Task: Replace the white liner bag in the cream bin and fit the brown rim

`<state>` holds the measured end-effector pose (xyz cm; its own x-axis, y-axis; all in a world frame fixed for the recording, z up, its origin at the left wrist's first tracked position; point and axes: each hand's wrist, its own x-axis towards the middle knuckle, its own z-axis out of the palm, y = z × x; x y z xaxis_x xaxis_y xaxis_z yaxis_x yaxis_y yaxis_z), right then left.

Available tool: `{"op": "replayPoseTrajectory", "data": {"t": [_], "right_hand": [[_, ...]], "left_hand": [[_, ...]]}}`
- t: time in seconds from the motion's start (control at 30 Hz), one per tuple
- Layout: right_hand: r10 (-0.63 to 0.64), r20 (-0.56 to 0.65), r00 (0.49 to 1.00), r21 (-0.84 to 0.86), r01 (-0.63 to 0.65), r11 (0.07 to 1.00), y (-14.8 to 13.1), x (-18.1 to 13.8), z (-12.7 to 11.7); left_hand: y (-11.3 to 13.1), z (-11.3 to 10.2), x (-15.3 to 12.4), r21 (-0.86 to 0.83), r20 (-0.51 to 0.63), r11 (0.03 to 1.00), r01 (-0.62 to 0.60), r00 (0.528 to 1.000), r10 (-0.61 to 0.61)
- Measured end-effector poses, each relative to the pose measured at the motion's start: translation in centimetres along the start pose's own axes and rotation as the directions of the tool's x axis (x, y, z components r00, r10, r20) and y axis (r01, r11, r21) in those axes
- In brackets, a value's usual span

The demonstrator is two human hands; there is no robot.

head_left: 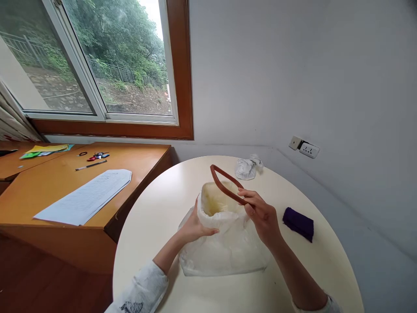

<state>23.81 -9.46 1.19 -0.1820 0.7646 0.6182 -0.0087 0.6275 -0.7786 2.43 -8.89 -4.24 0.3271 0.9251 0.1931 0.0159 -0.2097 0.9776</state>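
Note:
A small white bin [202, 198] stands on the round table, its inside yellowish. A translucent white plastic bag [224, 256] is folded over its rim and spreads loosely around it. My left hand [195, 224] grips the bin's left side through the bag, thumb across the front. Between the fingers and thumb of my right hand [260, 213] is a brown rim ring [224, 188], roughly rectangular with rounded corners. The ring is tilted above the bin's opening, apart from the rim on its far side. My right fingers cover the ring's near right end.
On the round cream table [156, 200] lie a knotted white bag [246, 168] at the back and a folded purple cloth [298, 224] at right. Papers [87, 195], a pen [91, 165] and small items rest on the wooden desk [143, 158]. Walls border the table behind and right.

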Motion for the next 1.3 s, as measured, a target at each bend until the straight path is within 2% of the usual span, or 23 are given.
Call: {"op": "replayPoseTrajectory", "data": {"t": [0.13,0.33,0.4,0.5,0.63,0.7,0.77,0.9,1.1,1.3], "right_hand": [[0.008,-0.030,1.000,0.049,-0.006,0.999,0.3,0.0,-0.1],[-0.015,-0.124,0.992,-0.022,0.012,1.000,0.8,0.1,-1.0],[-0.027,-0.194,0.981,-0.093,0.009,0.996,1.0,0.4,-2.0],[-0.048,-0.313,0.949,-0.286,-0.045,0.957,2.3,0.8,-4.0],[-0.101,-0.425,0.899,-0.529,-0.156,0.834,6.3,0.3,-6.7],[-0.114,-0.435,0.893,-0.610,-0.199,0.767,8.9,-0.5,-7.9],[-0.110,-0.398,0.911,-0.693,-0.220,0.686,11.2,-1.5,-8.8],[-0.078,-0.326,0.942,-0.816,-0.239,0.526,14.3,-2.9,-9.8],[0.007,-0.302,0.953,-0.847,-0.272,0.456,15.9,-3.6,-10.0],[0.094,-0.300,0.949,-0.847,-0.311,0.432,17.0,-4.2,-10.1]], "left_hand": [[0.2,0.0,0.0,0.006,-0.002,1.000,0.002,1.000,-0.002],[-0.5,-0.2,0.1,0.005,-0.029,0.998,-0.056,0.998,0.056],[-0.9,-0.3,0.1,0.012,-0.048,0.997,-0.077,0.996,0.077],[-1.4,-0.4,0.2,0.014,-0.064,0.995,-0.101,0.993,0.101],[-1.6,-0.5,0.3,-0.019,-0.047,0.995,-0.102,0.994,0.101],[-1.7,-0.5,0.3,-0.032,-0.041,0.995,-0.095,0.995,0.093],[-1.7,-0.5,0.4,-0.025,-0.041,0.996,-0.090,0.995,0.089],[-1.7,-0.6,0.4,-0.007,-0.074,0.995,-0.095,0.993,0.094],[-1.7,-0.6,0.3,0.046,-0.092,0.997,-0.065,0.993,0.069],[-2.0,-0.5,0.3,0.043,-0.111,0.997,-0.070,0.991,0.074]]}}
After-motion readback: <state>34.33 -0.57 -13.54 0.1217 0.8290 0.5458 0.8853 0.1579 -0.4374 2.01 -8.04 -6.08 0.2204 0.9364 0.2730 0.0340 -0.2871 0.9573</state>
